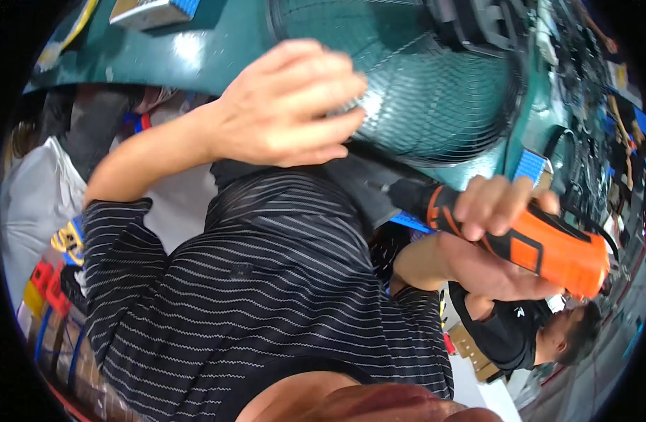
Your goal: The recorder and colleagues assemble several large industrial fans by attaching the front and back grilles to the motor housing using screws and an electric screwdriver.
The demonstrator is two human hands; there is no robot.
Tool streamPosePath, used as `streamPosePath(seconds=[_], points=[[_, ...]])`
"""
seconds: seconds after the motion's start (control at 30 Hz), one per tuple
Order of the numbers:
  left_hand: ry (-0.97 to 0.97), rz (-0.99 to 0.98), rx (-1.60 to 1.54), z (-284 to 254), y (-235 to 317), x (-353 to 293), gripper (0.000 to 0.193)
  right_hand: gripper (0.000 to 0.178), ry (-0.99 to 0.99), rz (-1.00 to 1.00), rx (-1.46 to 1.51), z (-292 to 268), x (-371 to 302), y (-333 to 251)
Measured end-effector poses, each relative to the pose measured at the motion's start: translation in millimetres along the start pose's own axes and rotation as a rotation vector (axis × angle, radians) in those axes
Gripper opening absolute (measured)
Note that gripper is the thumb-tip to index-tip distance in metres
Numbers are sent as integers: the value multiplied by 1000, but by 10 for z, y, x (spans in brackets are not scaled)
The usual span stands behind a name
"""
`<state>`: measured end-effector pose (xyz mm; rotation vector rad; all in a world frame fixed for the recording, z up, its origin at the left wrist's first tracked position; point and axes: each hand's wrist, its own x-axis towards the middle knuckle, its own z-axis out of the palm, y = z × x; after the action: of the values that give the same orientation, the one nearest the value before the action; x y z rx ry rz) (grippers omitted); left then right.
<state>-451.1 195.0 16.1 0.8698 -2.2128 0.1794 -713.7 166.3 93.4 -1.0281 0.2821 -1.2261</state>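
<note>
My right hand [502, 211] is wrapped round an orange and black power screwdriver [541, 246], off the table's near edge. Its black nose and thin bit point left, toward my body. Over the near side of the green table, my left hand [291, 105] has its fingers curled in, their tips smeared by motion. Whether anything small is between them is hidden. Just right of that hand lies a round black wire fan guard [442, 105] on the green table [224, 28]. A black fan part [474, 24] sits at its far side.
A small box [154, 10] stands at the table's far left, and a blue-and-white box [530, 167] at its right edge. Many black parts [583, 91] crowd the right. A co-worker in black [509, 334] is at the lower right. Red plastic parts [50, 287] are at lower left.
</note>
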Motion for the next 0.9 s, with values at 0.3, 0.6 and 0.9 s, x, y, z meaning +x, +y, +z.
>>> streamPosePath(seconds=[0.3,0.6,0.9], points=[[170,-449,-44,340,84,-554,66,82,-162,-97,-282,318,211,293],[162,-334,78,401,-8,-660,64,86,-171,-109,-396,362,201,410],[137,-307,111,393,-47,-699,64,83,-132,-144,-365,397,203,469]])
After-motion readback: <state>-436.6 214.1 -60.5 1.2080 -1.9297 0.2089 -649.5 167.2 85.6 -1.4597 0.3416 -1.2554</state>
